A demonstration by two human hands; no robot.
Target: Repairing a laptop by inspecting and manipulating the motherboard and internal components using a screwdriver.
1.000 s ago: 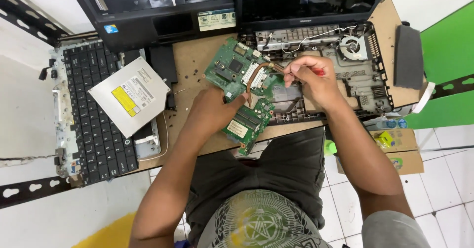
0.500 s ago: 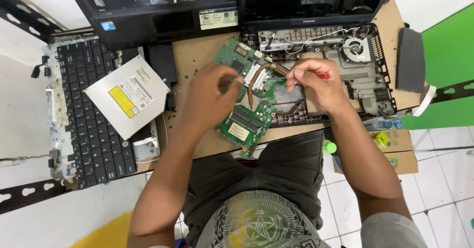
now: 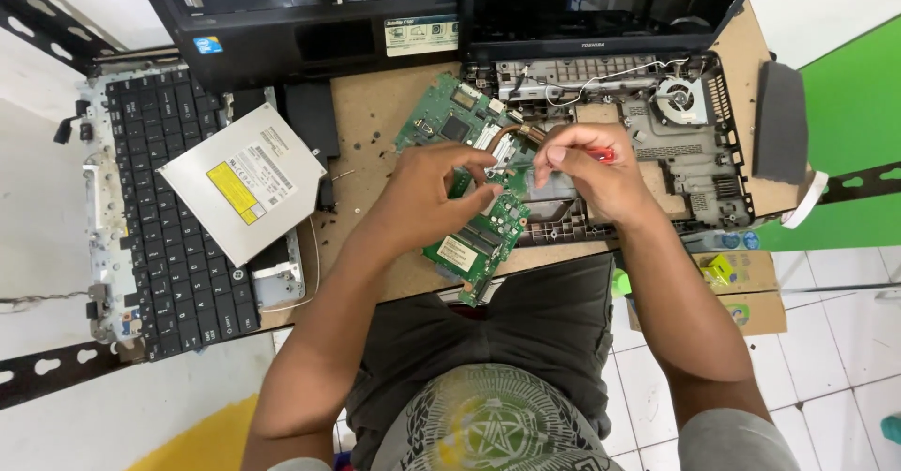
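Brown workbench (image 3: pixel 375 119) under us, we steady the green motherboard (image 3: pixel 474 241) lying at its middle with left hand (image 3: pixel 436 189) fingers pinching its edge, right hand (image 3: pixel 587 166) clenched on the red-handled screwdriver (image 3: pixel 603 155) just beyond, best kept upright.

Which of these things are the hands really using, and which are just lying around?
In use:
left hand
right hand
green circuit board
red-handled tool
open laptop base

Lying about:
silver disc drive
black keyboard
black foam pad
cardboard boxes
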